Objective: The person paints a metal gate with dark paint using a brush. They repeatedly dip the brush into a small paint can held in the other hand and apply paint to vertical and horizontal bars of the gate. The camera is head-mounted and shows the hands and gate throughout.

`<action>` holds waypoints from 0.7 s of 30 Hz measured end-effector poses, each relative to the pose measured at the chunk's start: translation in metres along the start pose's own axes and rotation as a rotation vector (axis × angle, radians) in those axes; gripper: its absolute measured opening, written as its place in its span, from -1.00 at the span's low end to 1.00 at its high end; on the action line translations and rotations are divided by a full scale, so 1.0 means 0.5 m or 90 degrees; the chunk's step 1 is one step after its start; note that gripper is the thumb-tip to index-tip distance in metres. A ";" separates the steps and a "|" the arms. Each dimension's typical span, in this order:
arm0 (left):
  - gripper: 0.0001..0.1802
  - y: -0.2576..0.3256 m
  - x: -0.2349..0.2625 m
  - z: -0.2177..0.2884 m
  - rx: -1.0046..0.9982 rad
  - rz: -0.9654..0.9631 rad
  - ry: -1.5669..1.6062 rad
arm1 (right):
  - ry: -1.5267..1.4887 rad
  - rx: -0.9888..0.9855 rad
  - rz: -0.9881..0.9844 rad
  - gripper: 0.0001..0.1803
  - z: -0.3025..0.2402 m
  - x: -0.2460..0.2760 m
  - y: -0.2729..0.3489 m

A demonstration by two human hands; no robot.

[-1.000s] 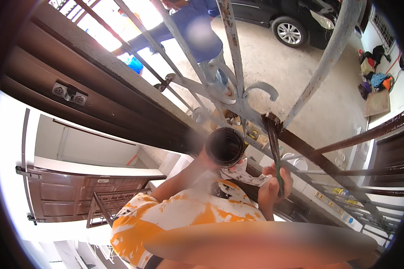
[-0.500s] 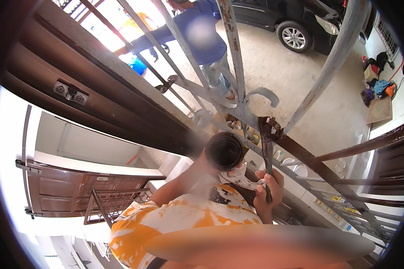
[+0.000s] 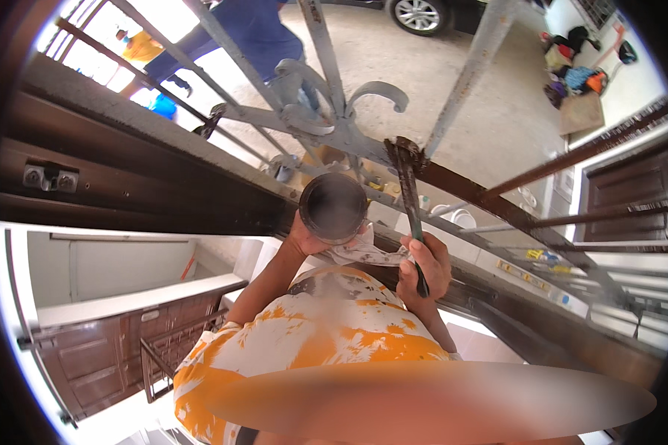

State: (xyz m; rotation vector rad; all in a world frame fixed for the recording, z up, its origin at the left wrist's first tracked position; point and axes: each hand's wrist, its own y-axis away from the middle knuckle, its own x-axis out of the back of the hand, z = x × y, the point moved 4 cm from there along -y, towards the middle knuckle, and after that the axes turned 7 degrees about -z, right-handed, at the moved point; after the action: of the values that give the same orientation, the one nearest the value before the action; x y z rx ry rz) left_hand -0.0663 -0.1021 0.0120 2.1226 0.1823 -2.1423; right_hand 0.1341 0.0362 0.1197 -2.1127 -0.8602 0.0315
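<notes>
A round can point(image 3: 321, 239) with a dark inside is gripped in my left hand point(image 3: 301, 236), in front of my chest. My right hand point(image 3: 429, 268) is closed round the green handle of a paintbrush point(image 3: 410, 194). The brush points away from me, and its dark, paint-covered bristles lie at a flat bar of the metal grille point(image 3: 467, 184). To the right of the bristles this bar is dark brown; to the left it is grey. A stained white rag point(image 3: 369, 252) hangs between my hands, by the can and my right fingers.
Grey uprights and curled scrolls point(image 3: 378, 90) of the grille rise ahead. A brown metal frame point(image 3: 126, 174) runs along the left. Beyond the grille are a person in blue point(image 3: 263, 41), a car wheel point(image 3: 418, 15), a pile of things point(image 3: 577, 74) and a white tub point(image 3: 463, 219).
My view has tilted and turned, so the grille and yard sit higher and further left. Both hands keep their holds, and the bristles remain near the same part of the bar.
</notes>
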 end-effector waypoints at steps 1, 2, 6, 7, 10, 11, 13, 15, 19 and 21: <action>-0.18 -0.002 -0.005 0.000 0.002 -0.011 0.001 | 0.018 -0.001 -0.002 -0.42 -0.006 0.000 0.004; -0.20 -0.004 -0.007 -0.001 0.025 -0.009 0.005 | 0.022 -0.010 -0.008 -0.40 -0.013 -0.003 0.008; -0.27 -0.007 0.002 0.003 0.074 -0.004 -0.024 | 0.047 -0.026 0.044 -0.47 -0.044 -0.025 0.023; -0.28 -0.007 0.005 0.002 0.081 -0.012 -0.024 | 0.082 -0.080 0.025 -0.55 -0.043 -0.036 0.019; -0.31 -0.006 0.027 0.007 0.062 0.054 -0.040 | 0.088 -0.028 0.120 -0.66 -0.084 -0.031 0.003; -0.30 -0.006 0.028 0.009 0.068 0.038 -0.028 | 0.089 -0.007 0.162 -0.74 -0.107 -0.023 -0.005; -0.27 -0.005 0.031 0.006 0.099 0.008 0.002 | 0.195 -0.015 0.132 -0.78 -0.139 -0.013 -0.044; -0.24 -0.007 0.030 0.005 0.119 -0.068 0.018 | 0.222 -0.054 0.110 -0.77 -0.166 0.001 -0.097; -0.18 -0.009 0.049 0.003 0.145 -0.118 0.028 | 0.197 -0.112 0.112 -0.74 -0.237 0.021 -0.203; -0.17 -0.008 0.059 0.004 0.153 -0.112 0.020 | 0.352 -0.097 0.040 -0.79 -0.248 0.001 -0.269</action>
State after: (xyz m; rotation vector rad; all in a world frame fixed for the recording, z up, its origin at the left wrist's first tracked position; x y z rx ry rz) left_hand -0.0690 -0.0983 -0.0176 2.3522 0.1244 -2.3343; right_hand 0.0964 0.0069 0.2961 -2.1267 -0.4744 -0.5742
